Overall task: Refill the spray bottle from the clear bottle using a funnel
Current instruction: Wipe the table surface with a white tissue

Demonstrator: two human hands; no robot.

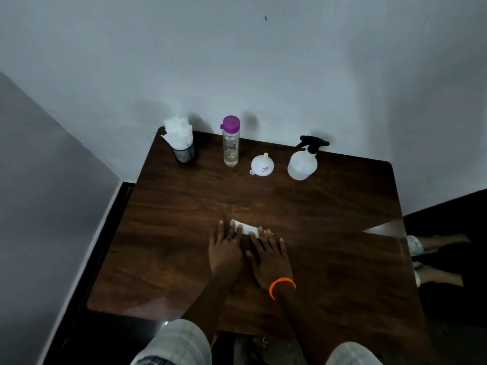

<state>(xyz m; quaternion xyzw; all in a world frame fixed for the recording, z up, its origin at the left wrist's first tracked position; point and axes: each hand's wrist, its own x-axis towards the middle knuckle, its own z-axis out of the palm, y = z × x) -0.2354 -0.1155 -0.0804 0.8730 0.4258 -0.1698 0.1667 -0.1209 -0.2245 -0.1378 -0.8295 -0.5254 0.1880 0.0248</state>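
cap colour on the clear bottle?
Purple, on the clear bottle; its cap shows best in the head view, the only one.

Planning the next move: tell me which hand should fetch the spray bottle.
Right, probably. The spray bottle stands at the table's far right, on the side of the right hand. The left hand would have to cross over. Both rest on a white paper.
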